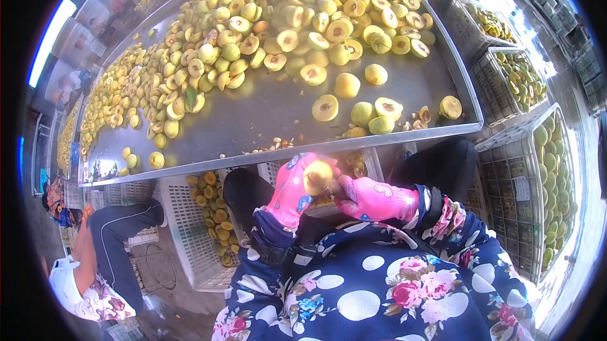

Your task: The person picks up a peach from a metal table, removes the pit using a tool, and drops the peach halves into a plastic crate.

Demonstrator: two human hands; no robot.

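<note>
My left hand [291, 190], in a pink patterned glove, holds a halved yellow fruit [318, 178] with its cut face up. Beside it my right hand [376, 198], gloved the same way, is closed with its fingertips at the fruit's right edge. A small dark thing shows at those fingertips, too blurred to name. Both hands are above my lap, just in front of the metal table's near edge [284, 157]. On the table lies a big heap of whole and halved fruits [221, 50], with several loose ones nearer to me.
Below the table at left stands a white crate [190, 233] with fruit halves. Crates of green fruit [521, 189] line the right side. A co-worker's legs [120, 233] are at the lower left. Small pits and scraps [275, 145] lie along the table's near edge.
</note>
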